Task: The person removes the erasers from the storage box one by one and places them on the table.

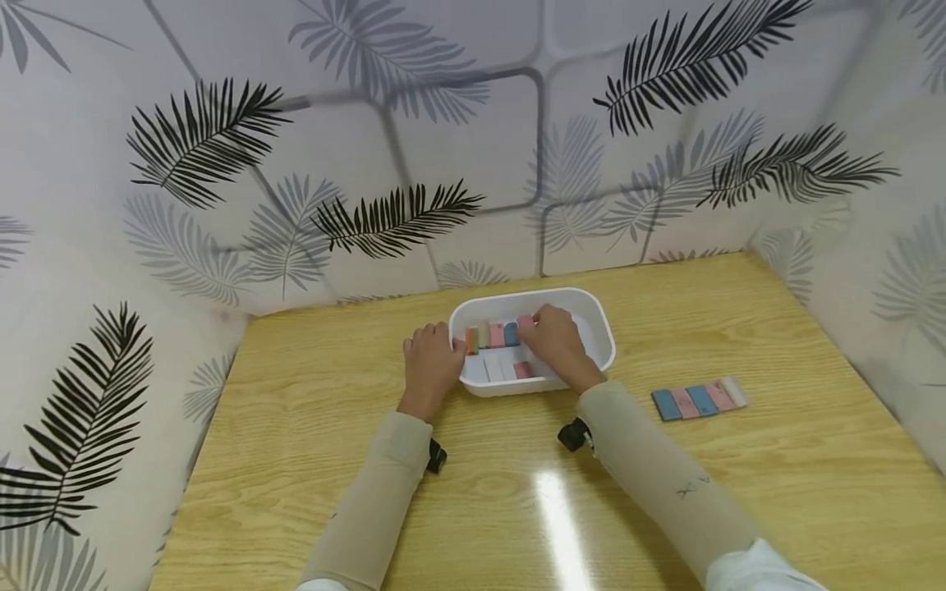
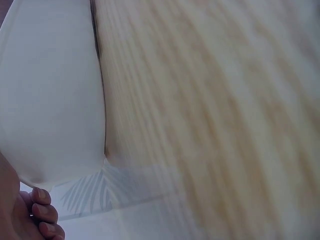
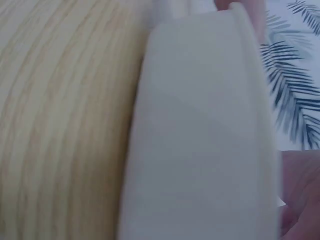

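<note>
A white plastic tub (image 1: 535, 383) with rounded corners stands on the table. My left hand (image 1: 432, 361) grips its left rim, thumb over the inside and fingers curled outside. In the left wrist view, curled fingertips (image 2: 45, 214) show past the tub's end. My right hand (image 1: 554, 338) reaches over the near rim into the tub and pinches a small pink block (image 1: 525, 321), like an eraser. Left of it, a row of similar blocks lies along the far side: blue (image 1: 512, 334), pink (image 1: 497, 335), beige (image 1: 484, 335) and orange-green (image 1: 471, 341). White blocks (image 1: 493, 368) and another pink block (image 1: 523, 370) lie nearer.
On the table (image 1: 318, 394), right of the tub, lies a short row of blue and pink blocks (image 1: 698, 399) with a white one at its end. Leaf-patterned wall covering (image 1: 473, 156) rises behind the table. Small black wrist cameras (image 1: 573, 435) are worn on both wrists.
</note>
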A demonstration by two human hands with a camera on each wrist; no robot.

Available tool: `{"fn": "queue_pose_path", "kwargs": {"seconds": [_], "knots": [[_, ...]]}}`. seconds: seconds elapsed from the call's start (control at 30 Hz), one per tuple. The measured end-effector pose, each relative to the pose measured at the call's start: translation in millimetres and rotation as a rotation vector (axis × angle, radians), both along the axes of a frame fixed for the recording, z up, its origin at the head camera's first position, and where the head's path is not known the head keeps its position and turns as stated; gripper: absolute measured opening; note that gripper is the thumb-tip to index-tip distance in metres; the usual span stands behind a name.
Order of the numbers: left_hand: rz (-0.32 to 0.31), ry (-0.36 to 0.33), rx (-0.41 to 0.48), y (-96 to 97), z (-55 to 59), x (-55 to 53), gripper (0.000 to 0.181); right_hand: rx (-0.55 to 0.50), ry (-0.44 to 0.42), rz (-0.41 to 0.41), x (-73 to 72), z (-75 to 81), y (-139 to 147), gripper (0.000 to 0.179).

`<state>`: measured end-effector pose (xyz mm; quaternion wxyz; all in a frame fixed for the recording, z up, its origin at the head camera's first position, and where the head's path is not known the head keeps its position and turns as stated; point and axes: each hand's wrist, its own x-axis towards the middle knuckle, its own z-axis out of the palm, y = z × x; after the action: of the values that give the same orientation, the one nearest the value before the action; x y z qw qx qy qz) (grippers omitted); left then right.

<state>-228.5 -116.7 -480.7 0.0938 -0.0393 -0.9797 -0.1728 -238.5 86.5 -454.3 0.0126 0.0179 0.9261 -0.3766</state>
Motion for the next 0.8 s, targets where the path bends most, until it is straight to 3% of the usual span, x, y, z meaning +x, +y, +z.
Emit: {"fn": "queue_pose_path", "kwargs": {"seconds": [0.1, 0.4, 0.8], "knots": [[0.001, 0.000, 0.002, 0.3, -0.7, 0.0, 0.024, 0.010, 0.053, 0.027, 9.6, 14.5, 6.3, 0.036], [-0.002, -0.009, 0.001, 0.3, -1.9, 0.2, 0.028, 0.044, 0.123, 0.067, 40.6, 40.8, 44.1, 0.033], [-0.012, -0.008, -0.004, 0.6, -1.2, 0.4, 0.027, 0.105, 0.056, 0.064, 85.1, 38.7, 122.7, 0.041]]}}
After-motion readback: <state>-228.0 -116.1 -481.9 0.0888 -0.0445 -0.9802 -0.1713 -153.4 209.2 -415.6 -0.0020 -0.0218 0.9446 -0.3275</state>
